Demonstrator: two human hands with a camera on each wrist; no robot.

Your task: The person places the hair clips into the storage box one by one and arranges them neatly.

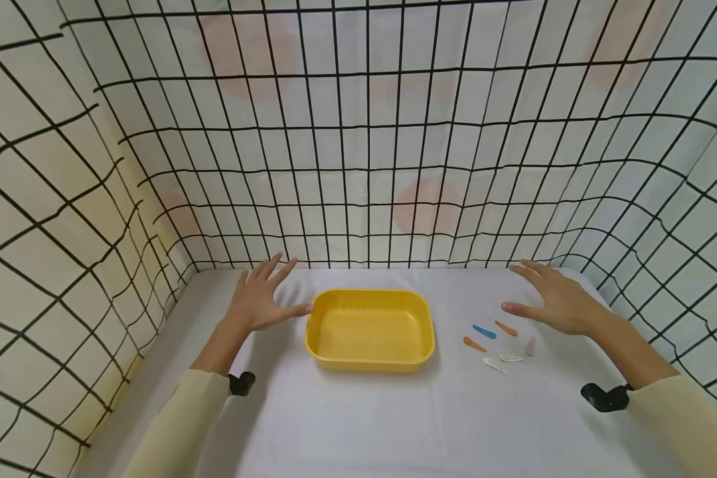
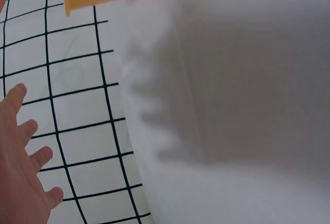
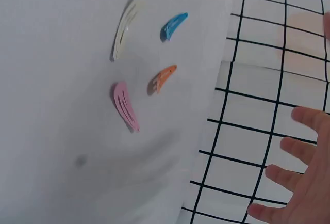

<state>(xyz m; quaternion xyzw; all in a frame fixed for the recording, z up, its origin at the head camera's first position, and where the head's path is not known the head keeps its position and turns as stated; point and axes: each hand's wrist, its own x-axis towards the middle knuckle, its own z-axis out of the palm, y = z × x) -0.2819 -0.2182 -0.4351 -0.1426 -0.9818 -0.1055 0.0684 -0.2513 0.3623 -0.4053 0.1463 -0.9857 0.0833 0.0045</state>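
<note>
A yellow rectangular tray (image 1: 370,365) sits on the white cloth in the middle of the head view. My left hand (image 1: 258,300) hovers at its left side, fingers spread, thumb tip overlapping the tray's rim in this view. To the tray's right lies a loose group of snap hair clips: a blue clip (image 1: 484,331), a pink clip (image 3: 125,106), orange clips (image 3: 165,78) and white clips (image 1: 494,365). My right hand (image 1: 564,302) is held above and behind the clips, fingers spread and holding nothing. Both hands cast soft shadows on the cloth.
A white cloth (image 1: 358,425) covers the table. White sheets with a black grid (image 1: 370,153) rise behind it and on both sides. Each wrist carries a small black strap mount (image 1: 606,397) by the cream sleeve (image 1: 681,418).
</note>
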